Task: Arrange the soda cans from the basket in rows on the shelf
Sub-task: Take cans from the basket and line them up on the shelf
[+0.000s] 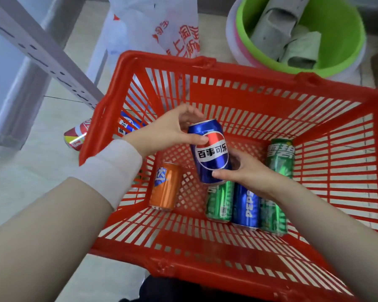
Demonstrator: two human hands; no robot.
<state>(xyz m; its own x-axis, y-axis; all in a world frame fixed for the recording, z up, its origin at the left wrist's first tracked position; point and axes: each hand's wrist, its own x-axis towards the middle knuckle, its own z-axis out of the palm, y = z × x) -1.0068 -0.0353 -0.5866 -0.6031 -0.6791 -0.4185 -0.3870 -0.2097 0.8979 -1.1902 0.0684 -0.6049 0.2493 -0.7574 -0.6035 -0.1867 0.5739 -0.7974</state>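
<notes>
Pinched the blue Pepsi can (210, 151) across its logo with the left thumb (198, 139), the other left digits curled behind the top rim; wrapped the right fingers (224, 174) round its bottom end; so gripped it with the left hand (168, 129) and the right hand (247, 168) at once. Held it above the floor of the red basket (205, 273), clear of the cans underneath; held it near upright, top end tilted away and slightly leftward (label toward the camera). Had below, on their sides, an orange can (166, 186), a green can (219, 201), a second blue can (246, 205) and another green can (272, 214) side by side; had a third green can (280, 158) by the far right. Had the grey shelf upright (42, 51) off to the left, beyond the basket's left wall, so nearer the left hand; probably needed to release with the right and swing leftward, top end up for standing in a row. Had a red can (76, 136) lying outside the basket, near the shelf foot.
</notes>
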